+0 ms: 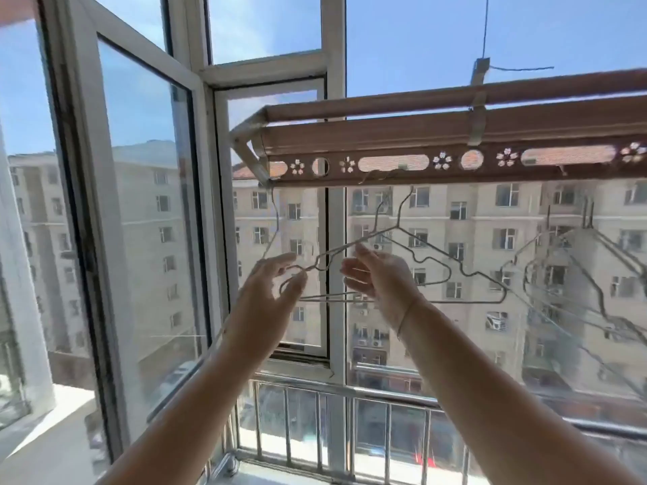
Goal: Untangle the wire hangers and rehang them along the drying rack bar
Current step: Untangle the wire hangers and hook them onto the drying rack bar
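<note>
A brown drying rack bar with punched holes and flower cut-outs runs across the upper right. Just below it hang two tangled wire hangers, their hooks near a slot in the bar. My left hand pinches the left end of one hanger between thumb and fingers. My right hand is raised beside the hangers' shoulder wires, fingers curled around them. A further bunch of wire hangers hangs from the bar at the right. A single thin wire dangles from the bar's left corner.
An open window sash swings inward at the left. White window frames stand right behind the hangers. A metal railing runs below the glass. A cord goes up from the rack. Apartment buildings lie outside.
</note>
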`<state>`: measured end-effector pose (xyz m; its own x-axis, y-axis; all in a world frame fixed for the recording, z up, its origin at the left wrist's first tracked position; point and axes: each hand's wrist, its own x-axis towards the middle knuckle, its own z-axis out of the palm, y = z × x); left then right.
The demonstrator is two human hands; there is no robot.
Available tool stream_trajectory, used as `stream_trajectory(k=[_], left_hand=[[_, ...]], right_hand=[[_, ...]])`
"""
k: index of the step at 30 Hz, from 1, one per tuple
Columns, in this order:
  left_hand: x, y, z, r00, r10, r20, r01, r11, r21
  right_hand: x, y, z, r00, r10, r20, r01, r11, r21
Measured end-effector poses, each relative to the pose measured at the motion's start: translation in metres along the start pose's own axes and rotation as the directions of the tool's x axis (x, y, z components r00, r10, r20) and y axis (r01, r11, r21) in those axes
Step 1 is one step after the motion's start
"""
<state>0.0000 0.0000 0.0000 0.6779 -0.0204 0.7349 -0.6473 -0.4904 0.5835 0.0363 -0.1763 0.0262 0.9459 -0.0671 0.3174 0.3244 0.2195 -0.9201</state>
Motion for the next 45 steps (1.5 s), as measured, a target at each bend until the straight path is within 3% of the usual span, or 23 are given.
stream_trajectory(k=[5,15,18,21,29,35,40,45], left_hand=[[0.006,-0.006,-0.003,0.994,-0.015,-0.106,0.022,0.998,0.065],[0.022,0.017,-0.016,0.98,-0.018,-0.198,0.069,0.964,0.257],[0.029,0.027,-0.018,0.995,-0.061,-0.081,0.077,0.973,0.217],[0.033,0.032,-0.019,0.978,-0.165,0.13,0.167,0.986,-0.009],[0.03,0.038,0.009,0.785,-0.336,0.52,0.51,0.828,-0.235],[0.036,0.042,0.024,0.745,-0.39,0.541,0.638,0.656,-0.404],[0.043,0.041,0.032,0.738,-0.427,0.523,0.674,0.504,-0.539],[0.051,0.047,0.039,0.67,-0.438,0.599,0.739,0.463,-0.489]], right_hand=[[0.002,-0.002,0.002,0.997,-0.053,0.063,0.046,0.994,0.104],[-0.002,-0.009,0.001,0.998,-0.061,0.029,0.057,0.992,0.116],[-0.006,-0.013,-0.001,0.998,-0.053,0.022,0.051,0.994,0.099],[-0.01,-0.016,-0.003,0.999,-0.046,0.013,0.045,0.995,0.089],[-0.026,-0.025,-0.004,0.995,-0.063,0.077,0.059,0.996,0.062],[-0.025,-0.03,-0.003,0.994,-0.065,0.089,0.063,0.998,0.017],[-0.019,-0.035,-0.005,0.995,0.039,0.09,-0.038,0.999,-0.015],[-0.015,-0.035,-0.01,0.989,0.121,0.088,-0.12,0.993,-0.017]])
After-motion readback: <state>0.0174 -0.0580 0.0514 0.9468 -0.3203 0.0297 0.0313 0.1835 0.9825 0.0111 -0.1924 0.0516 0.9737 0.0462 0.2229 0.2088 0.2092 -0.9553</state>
